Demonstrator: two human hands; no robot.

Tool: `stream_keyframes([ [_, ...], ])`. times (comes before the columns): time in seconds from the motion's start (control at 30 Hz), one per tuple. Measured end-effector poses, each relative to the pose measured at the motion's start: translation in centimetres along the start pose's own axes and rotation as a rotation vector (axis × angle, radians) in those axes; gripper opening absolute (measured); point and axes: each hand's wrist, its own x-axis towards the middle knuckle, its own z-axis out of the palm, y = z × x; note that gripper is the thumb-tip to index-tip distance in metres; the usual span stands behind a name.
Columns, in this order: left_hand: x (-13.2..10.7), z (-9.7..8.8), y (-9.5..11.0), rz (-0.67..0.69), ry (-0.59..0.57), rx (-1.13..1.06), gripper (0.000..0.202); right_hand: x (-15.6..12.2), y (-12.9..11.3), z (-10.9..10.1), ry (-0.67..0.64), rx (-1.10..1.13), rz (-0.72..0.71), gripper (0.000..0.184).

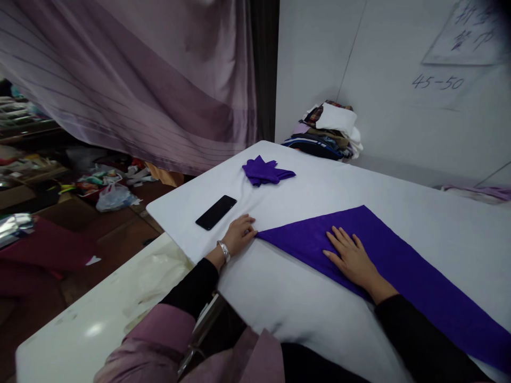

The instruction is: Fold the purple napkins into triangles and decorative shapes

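Note:
A purple cloth napkin (383,250) lies folded over on the white-covered table (311,324), with a long straight edge towards me and a pointed corner at its left. My left hand (239,232) is at that corner, thumb and fingertips closed on the tip; a silver bracelet sits at the wrist. My right hand (353,258) rests flat on the napkin's middle, fingers a little apart, holding nothing. Farther back stands a second purple napkin (263,171), gathered into a shape with several points. The first napkin's right end runs towards the frame's edge, partly behind my right sleeve.
A black phone (216,212) lies left of my left hand. Behind the table rises a pile of clothes (329,130) against the wall. A pinkish curtain (159,80) hangs at the back left. A lower white surface (91,314) with clear plastic adjoins at left; bags and boxes litter the floor.

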Motion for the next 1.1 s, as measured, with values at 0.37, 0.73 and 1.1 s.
stream_keyframes([
  [0.37, -0.3, -0.6, 0.7, -0.012, 0.031, 0.063, 0.014, 0.0, -0.1, 0.0, 0.003, -0.002, 0.000, 0.065],
  [0.73, 0.5, -0.2, 3.7, -0.053, 0.007, 0.068, 0.022, 0.0, -0.2, -0.3, -0.006, 0.003, 0.009, 0.066],
  [1.1, 0.6, 0.4, 4.2, -0.142, -0.064, 0.127, 0.020, 0.0, -0.1, -0.2, 0.000, 0.007, 0.001, 0.065],
])
